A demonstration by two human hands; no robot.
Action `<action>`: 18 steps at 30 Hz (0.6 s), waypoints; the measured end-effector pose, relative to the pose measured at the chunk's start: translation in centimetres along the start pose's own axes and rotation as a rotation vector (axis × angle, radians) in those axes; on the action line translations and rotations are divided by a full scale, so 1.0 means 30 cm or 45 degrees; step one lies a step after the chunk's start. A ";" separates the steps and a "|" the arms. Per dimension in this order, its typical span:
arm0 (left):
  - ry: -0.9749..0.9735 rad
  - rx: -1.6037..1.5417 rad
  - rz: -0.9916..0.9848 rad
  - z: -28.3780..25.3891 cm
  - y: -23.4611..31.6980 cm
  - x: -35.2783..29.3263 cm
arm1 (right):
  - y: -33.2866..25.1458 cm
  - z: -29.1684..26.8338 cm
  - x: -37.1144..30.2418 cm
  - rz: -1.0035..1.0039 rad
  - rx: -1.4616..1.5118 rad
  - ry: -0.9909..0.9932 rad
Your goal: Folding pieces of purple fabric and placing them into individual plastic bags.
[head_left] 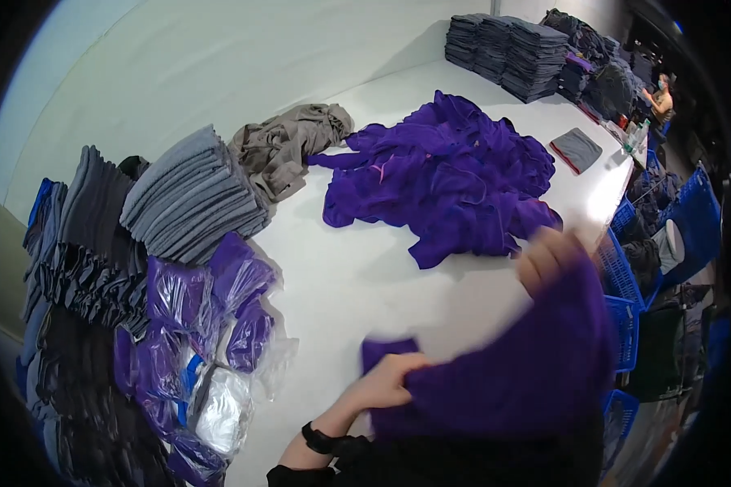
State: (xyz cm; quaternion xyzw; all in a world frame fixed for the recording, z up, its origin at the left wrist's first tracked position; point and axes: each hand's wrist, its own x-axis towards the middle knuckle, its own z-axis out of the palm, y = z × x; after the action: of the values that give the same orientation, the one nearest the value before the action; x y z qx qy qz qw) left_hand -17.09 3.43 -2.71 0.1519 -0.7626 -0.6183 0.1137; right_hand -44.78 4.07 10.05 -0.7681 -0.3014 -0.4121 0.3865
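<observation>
A purple garment (503,373) is stretched between my two hands above the near side of the white table (325,304). My left hand (392,381) is closed on its left part, with a small flap of cloth sticking out beyond the fingers. Raised higher and farther right, my right hand (548,256) grips its upper corner; hand and cloth are smeared by motion there. The garment's exact kind cannot be told. Just beyond lies a large loose heap of purple garments (455,174), its near right edge partly behind my right hand.
Plastic-wrapped purple packages (179,292) lie left, near folded grey cloth (195,195) and dark stacks (97,219). A crumpled grey-brown garment (288,150) sits behind them. Dark folded stacks (508,53) and a small grey folded cloth (575,150) are far right. Blue baskets (621,333) line the right edge; a person (663,97) stands beyond.
</observation>
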 end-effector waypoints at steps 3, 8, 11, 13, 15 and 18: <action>0.602 -0.812 -0.568 -0.046 -0.022 -0.034 | 0.276 0.109 -0.209 0.707 0.689 1.423; 0.795 -1.610 -0.650 -0.021 -0.251 -0.158 | 0.471 0.585 -0.418 1.306 1.446 2.343; 0.857 -1.798 -0.448 -0.009 -0.276 -0.210 | 0.519 0.551 -0.396 1.154 1.344 1.861; 0.923 -1.605 -0.434 -0.008 -0.255 -0.206 | 0.518 0.464 -0.307 1.509 0.981 2.023; 0.892 -1.767 -0.422 0.003 -0.266 -0.227 | 0.529 0.464 -0.364 1.603 0.618 2.182; 0.657 -1.748 -0.936 0.083 -0.338 -0.312 | 0.421 0.336 -0.322 1.330 0.150 2.469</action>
State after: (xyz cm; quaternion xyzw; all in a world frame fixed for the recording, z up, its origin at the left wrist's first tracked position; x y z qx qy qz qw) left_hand -8.37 7.27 -13.02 0.4262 -0.0656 -0.8908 0.1432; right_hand -35.51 4.60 -6.32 -0.1320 0.4723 -0.6109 0.6215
